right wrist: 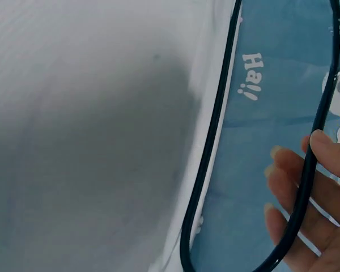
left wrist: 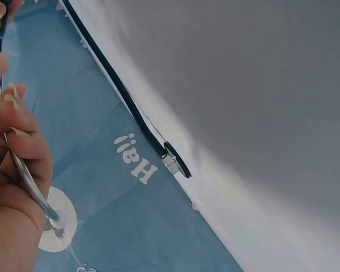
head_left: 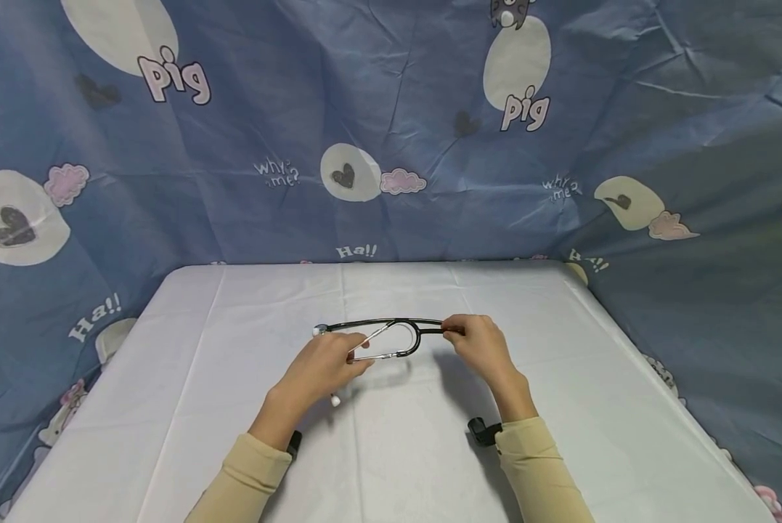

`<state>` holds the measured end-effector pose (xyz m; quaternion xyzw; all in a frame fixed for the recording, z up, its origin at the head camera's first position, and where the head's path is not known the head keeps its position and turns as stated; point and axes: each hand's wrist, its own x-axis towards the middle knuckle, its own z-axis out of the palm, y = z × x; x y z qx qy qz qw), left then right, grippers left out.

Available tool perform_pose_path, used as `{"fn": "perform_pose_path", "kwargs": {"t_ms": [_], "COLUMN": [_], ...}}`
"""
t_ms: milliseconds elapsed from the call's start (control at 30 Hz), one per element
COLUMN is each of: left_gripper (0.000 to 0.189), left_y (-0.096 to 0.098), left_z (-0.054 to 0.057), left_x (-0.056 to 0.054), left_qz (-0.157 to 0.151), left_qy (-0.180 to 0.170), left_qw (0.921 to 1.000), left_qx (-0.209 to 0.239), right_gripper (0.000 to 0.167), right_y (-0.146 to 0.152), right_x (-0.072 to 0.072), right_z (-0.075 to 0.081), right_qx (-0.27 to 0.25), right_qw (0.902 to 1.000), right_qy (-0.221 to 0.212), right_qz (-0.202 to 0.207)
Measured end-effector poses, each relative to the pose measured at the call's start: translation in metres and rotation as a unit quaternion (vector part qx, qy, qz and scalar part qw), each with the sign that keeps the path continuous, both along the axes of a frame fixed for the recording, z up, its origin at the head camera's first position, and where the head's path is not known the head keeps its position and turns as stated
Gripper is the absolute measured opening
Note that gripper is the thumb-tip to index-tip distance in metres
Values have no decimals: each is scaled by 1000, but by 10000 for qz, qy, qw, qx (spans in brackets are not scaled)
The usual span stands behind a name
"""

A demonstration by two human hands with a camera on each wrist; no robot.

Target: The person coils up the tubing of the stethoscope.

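A stethoscope (head_left: 420, 336) with black tubing and silver ear tubes is held up over the white table. My left hand (head_left: 322, 367) grips its metal ear tubes (left wrist: 28, 180) with curled fingers. One white eartip (head_left: 335, 400) shows below that hand. Over at the right, my right hand (head_left: 483, 349) pinches the black tubing (right wrist: 307, 175) between thumb and fingers; in the right wrist view the tube bends back in a loop below the hand. The chest piece (left wrist: 173, 163) hangs at the tubing's far end, beyond my left hand.
A white-covered table (head_left: 417, 465) lies beneath both hands. Blue printed fabric (head_left: 391, 131) hangs behind it and along its sides. Both wrists carry black straps, one with a small black device (head_left: 481, 432) by the right wrist.
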<state>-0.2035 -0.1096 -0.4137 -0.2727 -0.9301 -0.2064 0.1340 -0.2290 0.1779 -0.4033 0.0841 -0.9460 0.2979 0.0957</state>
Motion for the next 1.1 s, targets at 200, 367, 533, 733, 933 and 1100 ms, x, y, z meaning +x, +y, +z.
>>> {"fn": "perform_pose_path", "kwargs": {"t_ms": [200,367,533,733,933,1100], "left_gripper": [19,14,9,11,12,14], "left_y": [-3,-3,-1,3,10,13], "left_z": [5,8,10,14,17,17], "left_x": [2,1,0,3,5,5], "left_qz": [-127,-140,-207,-198,-81,7], "left_qy": [-225,-340,-250,20,191,241], "left_qw": [9996,9993,9989,9984,9979,9976], "left_qx": [68,97,327,522,617,642], "right_gripper": [19,16,7,4,8,9], "right_y": [2,2,1,-3,-11,-18], "right_x": [1,1,1,4,6,9], "right_z": [-5,-7,-7,-4,-5,-7], "right_qx": [0,-91,41,78,178,355], "right_qw": [9994,9978,9980,9990,9995,9993], "right_qy": [191,446,420,244,193,129], "right_qz": [-302,-477,-462,-380,-178,-27]}}
